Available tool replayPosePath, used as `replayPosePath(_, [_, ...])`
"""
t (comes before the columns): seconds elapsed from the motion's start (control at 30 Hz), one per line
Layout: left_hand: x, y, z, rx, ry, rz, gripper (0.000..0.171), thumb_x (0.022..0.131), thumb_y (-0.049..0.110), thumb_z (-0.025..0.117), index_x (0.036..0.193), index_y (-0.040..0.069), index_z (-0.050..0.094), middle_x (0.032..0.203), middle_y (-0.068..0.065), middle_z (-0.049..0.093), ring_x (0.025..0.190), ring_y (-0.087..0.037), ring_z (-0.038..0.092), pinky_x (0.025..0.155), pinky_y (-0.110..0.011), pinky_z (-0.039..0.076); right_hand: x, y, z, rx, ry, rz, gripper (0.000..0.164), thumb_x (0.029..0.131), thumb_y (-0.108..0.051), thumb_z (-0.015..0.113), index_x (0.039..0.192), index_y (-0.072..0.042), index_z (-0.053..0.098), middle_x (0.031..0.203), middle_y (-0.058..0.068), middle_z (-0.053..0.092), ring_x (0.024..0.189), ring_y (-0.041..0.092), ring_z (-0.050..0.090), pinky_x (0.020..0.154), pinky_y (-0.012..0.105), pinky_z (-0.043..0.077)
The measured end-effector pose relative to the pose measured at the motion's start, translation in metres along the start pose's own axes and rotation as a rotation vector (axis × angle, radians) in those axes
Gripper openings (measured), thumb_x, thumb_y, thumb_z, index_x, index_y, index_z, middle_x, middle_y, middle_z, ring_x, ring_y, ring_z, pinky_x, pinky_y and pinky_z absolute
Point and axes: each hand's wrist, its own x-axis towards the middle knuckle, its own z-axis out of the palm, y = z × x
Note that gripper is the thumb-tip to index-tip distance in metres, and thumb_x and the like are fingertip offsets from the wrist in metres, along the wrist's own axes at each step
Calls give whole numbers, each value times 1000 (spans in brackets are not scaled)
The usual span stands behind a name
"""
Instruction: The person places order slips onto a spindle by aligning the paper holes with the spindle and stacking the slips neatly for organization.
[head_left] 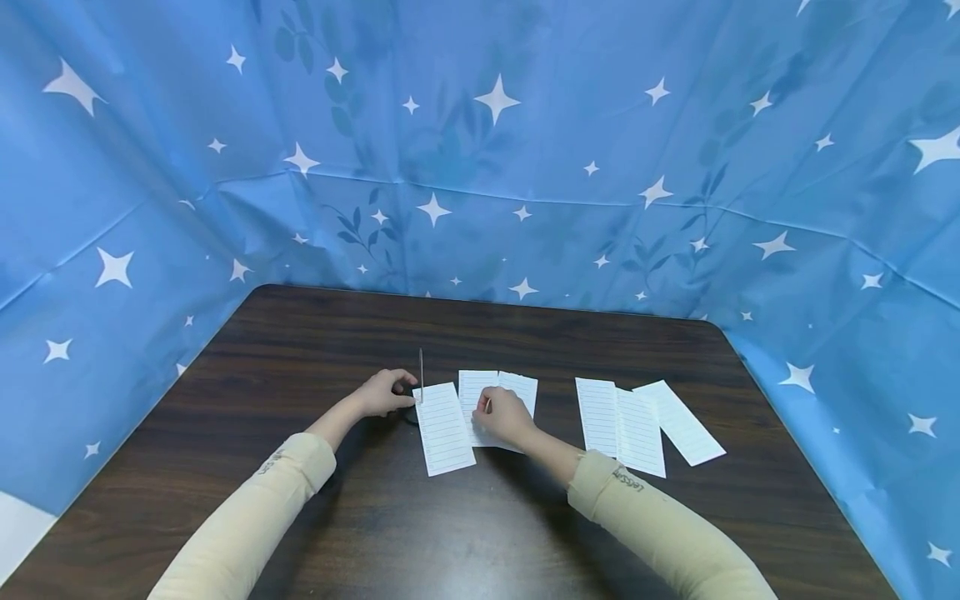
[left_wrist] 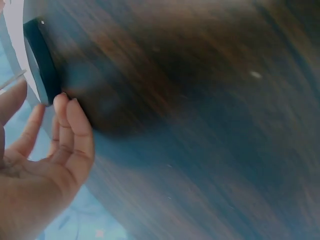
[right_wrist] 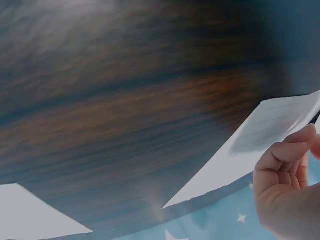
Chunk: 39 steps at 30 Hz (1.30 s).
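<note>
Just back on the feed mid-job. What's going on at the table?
A person is working with lined sheets and an upright spike. The left hand has its fingertips at the spike's dark base. One sheet lies over the base and looks to be on the spike near its corner. The right hand is over two more sheets; whether it pinches one is unclear. Three others lie off to the right.

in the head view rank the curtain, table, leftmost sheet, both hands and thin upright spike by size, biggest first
By area covered in the head view:
Curtain
Table
Leftmost sheet
Left hand and right hand, too alike to rank
Thin upright spike, a narrow line
</note>
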Motion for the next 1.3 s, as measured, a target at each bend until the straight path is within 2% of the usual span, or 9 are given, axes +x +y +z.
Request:
replayPosePath(0.07, [-1,-3,-1,32,-6,50,39,86,8,65,123,-2,55,109,-23,55,86,-27,57,62,-31,49,0,3,-2,-20,3,-2,12,82,-8,65,71,-6,60,53,-4,44,48,8,37,45,19,27])
replayPosePath(0.17, [-3,-6,-1,65,-14,103,44,83,7,69,123,-3,55,117,-26,53,104,-34,54,78,-40,51,0,10,-7,-38,-10,-13,11,84,-9,65,74,-7,60,53,-4,44,48,8,36,46,19,27])
replayPosePath(0.27, [-3,-7,-1,79,-27,122,49,81,8,71,125,-2,54,118,-25,53,109,-36,52,86,-43,48,-1,17,-11,-73,-16,-45,10,85,-10,65,76,-9,61,55,-4,46,49,8,37,47,20,27])
replayPosePath(0.47, [-2,-6,-2,80,-43,104,53,80,8,73,128,-1,52,120,-26,50,109,-35,51,83,-42,47,-9,31,-20,-112,-19,-110,8,86,-10,65,79,-10,61,59,-4,51,49,7,39,48,20,32])
replayPosePath(0.73, [-2,-6,-1,87,-37,79,53,80,9,73,128,1,52,115,-23,53,104,-32,53,81,-40,47,-16,42,-35,-113,-14,-128,7,85,-12,67,85,-8,61,67,-1,56,53,7,42,50,20,36])
replayPosePath(1.03, [-3,-8,1,72,-34,89,53,79,8,74,127,0,53,112,-22,53,95,-27,51,76,-36,44,-18,52,-47,-152,8,-124,26,80,-21,74,96,-4,62,76,4,56,62,9,44,56,22,38])
replayPosePath(1.13, [-3,-8,-1,63,-42,95,53,79,8,73,128,0,51,111,-22,53,93,-27,51,74,-35,44,-19,54,-47,-184,4,-121,33,79,-25,75,100,-3,62,82,6,59,68,13,50,61,26,43])
replayPosePath(1.3, [-3,-8,-1,61,-52,88,54,80,8,73,128,0,51,109,-21,53,88,-25,50,73,-33,43,-20,58,-47,-282,-29,-125,48,79,-32,76,111,-1,60,104,13,63,94,26,60,82,41,50])
